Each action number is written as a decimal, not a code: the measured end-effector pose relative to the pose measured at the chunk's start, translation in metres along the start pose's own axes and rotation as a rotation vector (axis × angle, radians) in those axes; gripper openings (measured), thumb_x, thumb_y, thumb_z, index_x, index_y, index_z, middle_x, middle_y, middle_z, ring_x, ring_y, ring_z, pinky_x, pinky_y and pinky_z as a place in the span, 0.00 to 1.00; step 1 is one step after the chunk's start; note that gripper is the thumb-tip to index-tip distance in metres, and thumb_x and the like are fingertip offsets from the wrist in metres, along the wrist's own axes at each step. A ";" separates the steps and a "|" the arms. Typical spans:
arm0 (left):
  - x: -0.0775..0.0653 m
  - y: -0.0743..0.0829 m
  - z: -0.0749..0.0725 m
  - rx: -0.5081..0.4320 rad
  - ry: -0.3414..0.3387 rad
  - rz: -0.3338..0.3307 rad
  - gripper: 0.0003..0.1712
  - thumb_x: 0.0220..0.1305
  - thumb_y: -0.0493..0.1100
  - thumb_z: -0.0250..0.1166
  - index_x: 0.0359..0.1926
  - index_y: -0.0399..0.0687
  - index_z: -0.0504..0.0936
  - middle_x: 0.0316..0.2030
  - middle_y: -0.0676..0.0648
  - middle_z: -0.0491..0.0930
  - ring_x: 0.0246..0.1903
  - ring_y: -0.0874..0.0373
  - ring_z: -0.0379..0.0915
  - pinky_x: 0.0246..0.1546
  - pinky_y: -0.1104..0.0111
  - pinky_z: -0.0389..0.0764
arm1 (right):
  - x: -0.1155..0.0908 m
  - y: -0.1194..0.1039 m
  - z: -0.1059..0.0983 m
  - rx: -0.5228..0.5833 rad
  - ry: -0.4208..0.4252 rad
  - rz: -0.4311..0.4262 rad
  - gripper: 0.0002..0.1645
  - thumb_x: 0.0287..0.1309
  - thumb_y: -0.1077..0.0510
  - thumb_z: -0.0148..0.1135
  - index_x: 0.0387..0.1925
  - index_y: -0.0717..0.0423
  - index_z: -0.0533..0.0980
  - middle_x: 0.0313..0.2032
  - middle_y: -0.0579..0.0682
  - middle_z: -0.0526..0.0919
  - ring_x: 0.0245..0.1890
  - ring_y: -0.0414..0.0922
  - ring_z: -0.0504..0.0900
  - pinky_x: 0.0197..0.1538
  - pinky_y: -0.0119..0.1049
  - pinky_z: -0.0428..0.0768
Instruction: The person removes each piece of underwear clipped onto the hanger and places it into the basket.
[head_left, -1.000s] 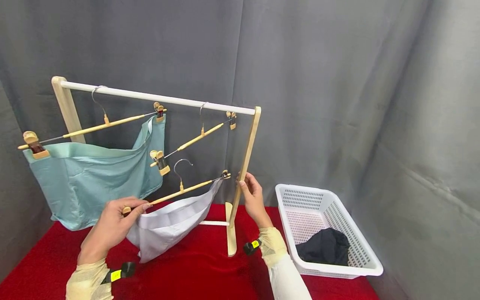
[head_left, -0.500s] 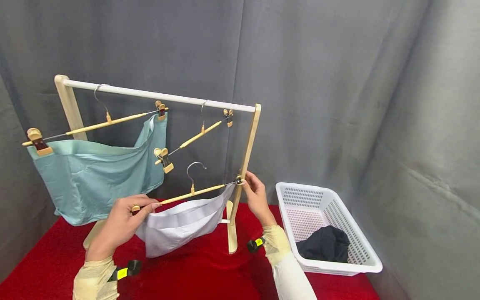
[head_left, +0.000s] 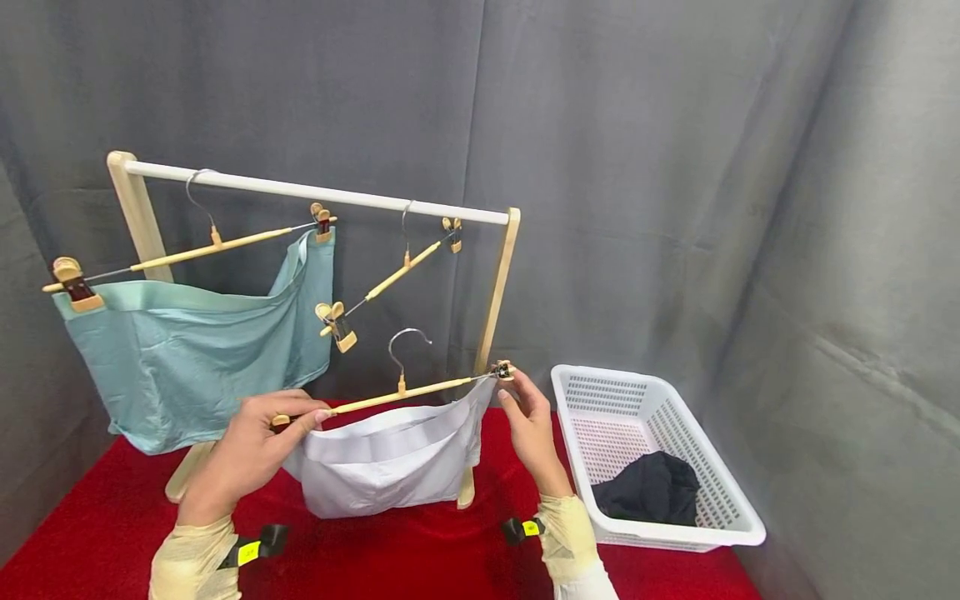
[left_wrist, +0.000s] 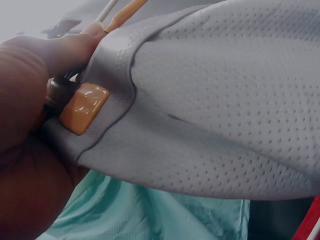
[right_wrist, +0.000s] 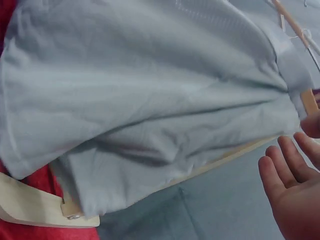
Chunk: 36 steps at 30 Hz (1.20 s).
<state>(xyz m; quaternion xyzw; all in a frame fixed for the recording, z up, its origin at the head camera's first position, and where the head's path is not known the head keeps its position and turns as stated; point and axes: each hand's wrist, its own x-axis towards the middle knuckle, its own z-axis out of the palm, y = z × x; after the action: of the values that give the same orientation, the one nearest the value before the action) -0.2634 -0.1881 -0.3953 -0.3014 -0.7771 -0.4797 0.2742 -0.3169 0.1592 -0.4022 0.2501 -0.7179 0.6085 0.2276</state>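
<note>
In the head view, my left hand (head_left: 258, 442) grips the left end of a wooden clip hanger (head_left: 442, 387), thumb on its bar. Pale grey shorts (head_left: 382, 467) hang from the hanger by their waistband. In the left wrist view, a wooden clip (left_wrist: 85, 107) bites the waistband beside the left hand. My right hand (head_left: 534, 425) pinches the hanger's right-end clip (head_left: 504, 371) between thumb and index finger, its other fingers loosely spread in the right wrist view. The hanger's metal hook (head_left: 405, 337) points up, apart from the rack's white rail (head_left: 300, 194).
Teal shorts (head_left: 202, 358) hang on another clip hanger from the rack at left. A bare clip hanger (head_left: 405, 271) hangs right of them, close above the held one. At right, a white basket (head_left: 566, 417) holds dark cloth (head_left: 652, 490). Red cloth (head_left: 360, 567) covers the table.
The held hanger and shorts have moved right, the left hand with them. My right hand has gone from the rack's upright to the right clip and shifted slightly right with it.
</note>
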 end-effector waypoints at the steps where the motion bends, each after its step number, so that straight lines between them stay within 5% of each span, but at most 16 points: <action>1: 0.000 0.000 0.001 0.001 -0.009 0.004 0.09 0.54 0.38 0.65 0.36 0.56 0.85 0.31 0.54 0.81 0.32 0.63 0.74 0.33 0.74 0.73 | -0.001 -0.002 0.000 0.006 -0.011 -0.005 0.24 0.59 0.72 0.47 0.58 0.67 0.66 0.54 0.64 0.74 0.55 0.51 0.73 0.53 0.39 0.73; 9: 0.003 0.000 0.011 -0.003 -0.032 0.033 0.08 0.54 0.37 0.65 0.35 0.53 0.85 0.30 0.55 0.80 0.30 0.62 0.73 0.30 0.73 0.73 | -0.004 -0.013 -0.003 -0.013 -0.059 -0.051 0.35 0.47 0.81 0.38 0.60 0.66 0.63 0.55 0.66 0.71 0.57 0.53 0.70 0.57 0.51 0.68; 14: 0.006 0.014 0.014 0.002 -0.027 0.023 0.08 0.53 0.34 0.64 0.34 0.50 0.84 0.30 0.54 0.80 0.30 0.62 0.73 0.32 0.73 0.73 | -0.007 -0.026 -0.009 -0.059 -0.038 -0.055 0.34 0.49 0.79 0.44 0.61 0.64 0.63 0.54 0.62 0.71 0.57 0.51 0.70 0.59 0.55 0.65; 18: 0.006 0.015 0.016 -0.004 -0.021 0.020 0.09 0.53 0.34 0.65 0.34 0.50 0.85 0.30 0.55 0.80 0.29 0.61 0.73 0.31 0.74 0.73 | -0.010 -0.034 -0.011 -0.070 -0.027 -0.069 0.27 0.58 0.70 0.50 0.60 0.63 0.64 0.54 0.58 0.72 0.55 0.48 0.70 0.59 0.46 0.67; 22: 0.006 0.005 0.019 -0.007 -0.033 0.012 0.08 0.53 0.34 0.65 0.34 0.49 0.85 0.30 0.54 0.80 0.29 0.61 0.73 0.31 0.74 0.73 | -0.011 -0.030 -0.015 -0.035 -0.012 -0.140 0.21 0.60 0.67 0.50 0.56 0.69 0.66 0.50 0.65 0.74 0.52 0.52 0.74 0.54 0.35 0.72; 31: 0.010 0.016 0.021 -0.019 -0.085 -0.008 0.07 0.55 0.35 0.64 0.35 0.47 0.85 0.31 0.53 0.80 0.32 0.61 0.73 0.34 0.72 0.73 | -0.011 -0.023 -0.027 -0.100 -0.024 -0.171 0.19 0.54 0.67 0.58 0.50 0.67 0.72 0.43 0.63 0.78 0.42 0.53 0.78 0.44 0.33 0.76; 36: 0.007 0.000 0.028 -0.029 -0.094 -0.022 0.07 0.55 0.36 0.64 0.35 0.49 0.84 0.31 0.52 0.80 0.32 0.60 0.73 0.33 0.70 0.74 | -0.010 -0.022 -0.028 -0.169 0.007 -0.200 0.15 0.54 0.66 0.59 0.44 0.68 0.75 0.39 0.61 0.79 0.36 0.48 0.78 0.37 0.32 0.76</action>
<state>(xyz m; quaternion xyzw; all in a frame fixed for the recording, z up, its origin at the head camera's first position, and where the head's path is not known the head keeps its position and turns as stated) -0.2724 -0.1612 -0.4011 -0.3191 -0.7854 -0.4790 0.2277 -0.2946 0.1853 -0.3879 0.2982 -0.7374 0.5210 0.3098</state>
